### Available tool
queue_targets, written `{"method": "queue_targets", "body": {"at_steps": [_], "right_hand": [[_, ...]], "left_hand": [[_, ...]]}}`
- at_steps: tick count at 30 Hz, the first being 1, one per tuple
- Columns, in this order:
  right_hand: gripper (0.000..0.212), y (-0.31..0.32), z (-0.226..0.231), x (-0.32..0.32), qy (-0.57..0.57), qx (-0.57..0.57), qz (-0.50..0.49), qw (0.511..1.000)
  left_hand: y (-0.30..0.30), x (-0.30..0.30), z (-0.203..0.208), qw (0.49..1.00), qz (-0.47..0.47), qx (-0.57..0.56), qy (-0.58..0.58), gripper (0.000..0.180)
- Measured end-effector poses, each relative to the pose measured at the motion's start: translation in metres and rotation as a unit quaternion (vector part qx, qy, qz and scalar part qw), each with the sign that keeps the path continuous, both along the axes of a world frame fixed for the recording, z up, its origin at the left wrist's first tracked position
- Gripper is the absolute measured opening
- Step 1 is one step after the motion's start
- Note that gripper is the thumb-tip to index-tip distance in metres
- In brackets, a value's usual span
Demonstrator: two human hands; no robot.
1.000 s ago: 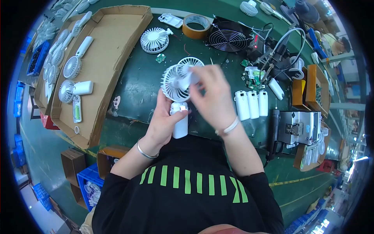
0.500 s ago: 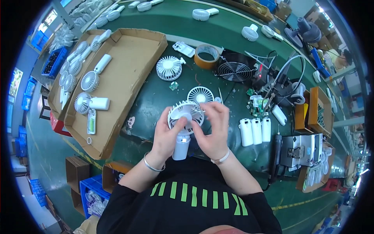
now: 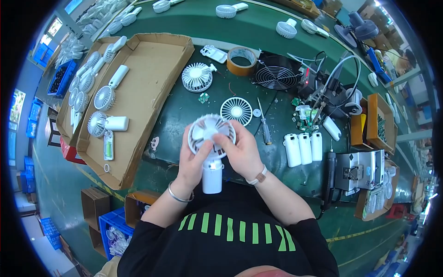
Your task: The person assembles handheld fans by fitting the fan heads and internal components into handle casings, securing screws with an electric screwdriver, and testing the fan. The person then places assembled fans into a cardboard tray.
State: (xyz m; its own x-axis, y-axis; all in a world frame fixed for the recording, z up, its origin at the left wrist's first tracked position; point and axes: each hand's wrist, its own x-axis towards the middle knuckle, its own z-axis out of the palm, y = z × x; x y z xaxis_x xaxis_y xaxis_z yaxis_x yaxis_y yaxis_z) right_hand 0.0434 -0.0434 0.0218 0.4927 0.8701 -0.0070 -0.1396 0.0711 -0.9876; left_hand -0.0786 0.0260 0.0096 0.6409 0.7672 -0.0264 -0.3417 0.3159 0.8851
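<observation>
Both my hands grip a white handheld fan (image 3: 212, 177), its handle pointing toward me. Its round head faces up with the front uncovered, so the blades show. My left hand (image 3: 188, 161) wraps the left side of the head, thumb near the hub. From the right, my right hand (image 3: 242, 154) holds the rim, its thumb pressed in by the blades. Just beyond lies a loose round fan grille (image 3: 236, 111), beside a small white disc (image 3: 256, 112) and a screwdriver (image 3: 265, 127). Farther off sits another fan head (image 3: 197, 77).
At left, a cardboard tray (image 3: 152, 46) holds several fans. A tape roll (image 3: 242, 61), a black fan guard (image 3: 277, 77) and a wired machine (image 3: 318, 85) stand at the back. White handle cases (image 3: 304, 148) and a metal device (image 3: 357, 173) are on the right. Fans lie on a green conveyor (image 3: 198, 25).
My right hand has come down from above the fan head and closed on its right rim, thumb at the hub. The screwdriver is now uncovered. The view has shifted slightly.
</observation>
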Motion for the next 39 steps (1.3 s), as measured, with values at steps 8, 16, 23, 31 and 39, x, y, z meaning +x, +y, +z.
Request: {"method": "queue_targets", "body": {"at_steps": [8,16,23,31,39], "right_hand": [[0.052,0.025,-0.020,0.058,-0.505,-0.155,-0.041,0.848],[0.068,0.004,-0.002,0.062,-0.331,-0.108,-0.002,0.938],[0.073,-0.037,0.009,0.046,-0.315,-0.027,0.054,0.947],[0.070,-0.053,0.012,0.051,-0.363,-0.010,0.049,0.931],[0.071,-0.062,0.006,0.050,-0.343,0.006,0.039,0.938]], "left_hand": [[0.005,-0.021,-0.008,0.986,-0.103,-0.115,0.061,0.054],[0.005,-0.021,0.001,0.981,-0.114,-0.117,0.103,0.063],[-0.002,-0.007,0.028,0.955,-0.254,-0.053,0.142,0.074],[-0.008,0.001,0.038,0.939,-0.298,-0.046,0.166,0.074],[-0.014,0.003,0.038,0.930,-0.311,-0.034,0.192,0.069]]}}
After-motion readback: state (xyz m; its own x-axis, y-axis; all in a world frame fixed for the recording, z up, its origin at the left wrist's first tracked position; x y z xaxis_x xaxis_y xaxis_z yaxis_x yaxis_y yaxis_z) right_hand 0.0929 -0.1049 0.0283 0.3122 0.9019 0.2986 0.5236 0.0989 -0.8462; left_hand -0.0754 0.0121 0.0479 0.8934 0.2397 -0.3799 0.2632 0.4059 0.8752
